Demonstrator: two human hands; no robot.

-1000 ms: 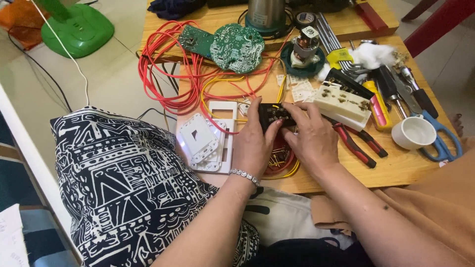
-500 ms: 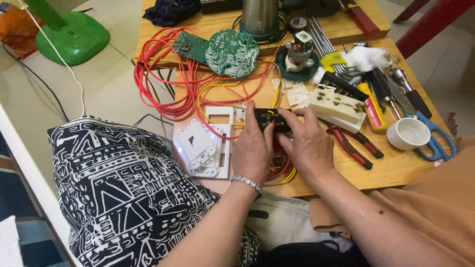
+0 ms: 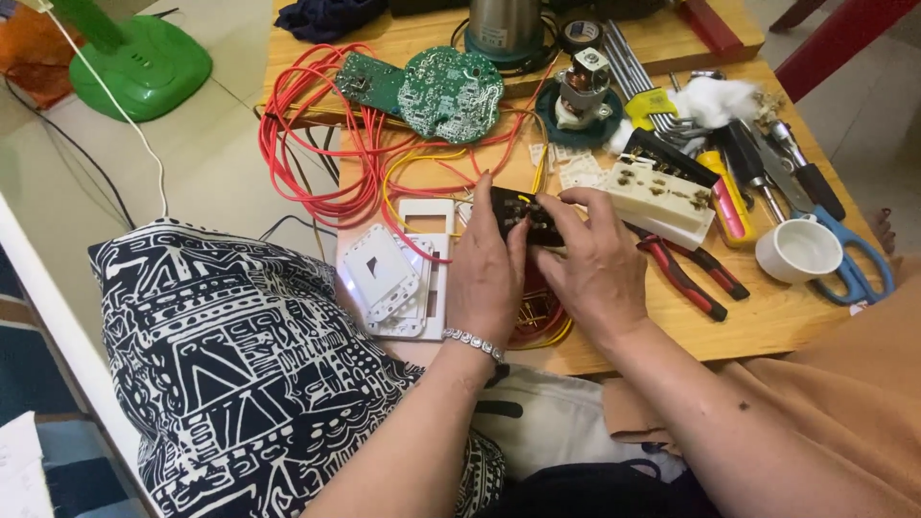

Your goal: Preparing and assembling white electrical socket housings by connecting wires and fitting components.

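Both my hands hold a small black electrical block with brass contacts [image 3: 523,213] above the wooden table [image 3: 767,321]. My left hand [image 3: 487,273], with a beaded bracelet at the wrist, grips its left side. My right hand [image 3: 600,269] grips its right side, fingertips on top. Just left of them lies a white switch plate with a glowing white switch module [image 3: 393,278]. A white terminal block [image 3: 657,197] sits right beside my right hand. Red-handled pliers [image 3: 686,273] lie just past it.
Red and yellow wires [image 3: 317,144] loop across the table's left part. Green circuit boards [image 3: 432,91], a small motor [image 3: 580,91], a metal pot [image 3: 504,29], screwdrivers [image 3: 743,163], a white cup [image 3: 796,251] and blue scissors [image 3: 859,259] crowd the table. A green fan base [image 3: 144,67] stands on the floor.
My hands stay on the black block with only slight finger shifts. The view has drifted a little, so the table sits slightly higher in frame.
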